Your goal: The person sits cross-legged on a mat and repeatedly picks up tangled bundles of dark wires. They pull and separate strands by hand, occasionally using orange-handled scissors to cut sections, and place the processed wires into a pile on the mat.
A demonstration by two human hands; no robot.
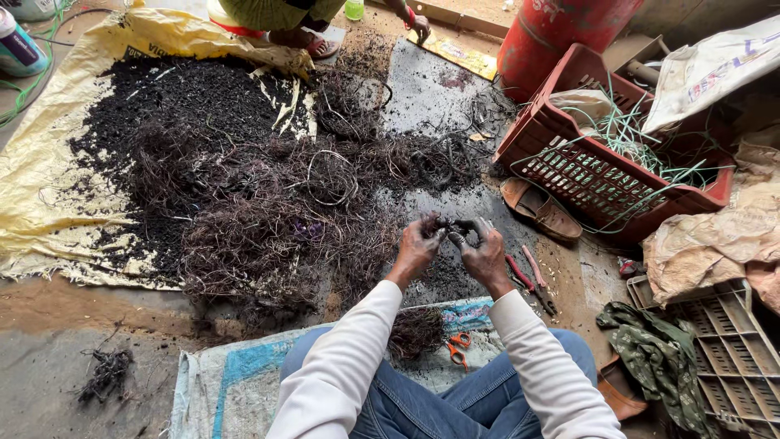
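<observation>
Together, the left hand (418,242) and right hand (485,252) are pinching a dark wire tangle (452,228). They are working just beside the big wire pile (268,211), near the red crate (605,162).

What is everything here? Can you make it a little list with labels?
Place: on the ground, on sacks and sheets
Left hand: sooty, pinching a dark wire clump
Right hand: sooty, pinching the same clump
Front: wire pile on black ash, partly on a yellow sheet
Lap: small wire bundle, orange scissors
Right side: red pliers, sandal, red crate with green strands
Far: red cylinder, another person's hand
</observation>
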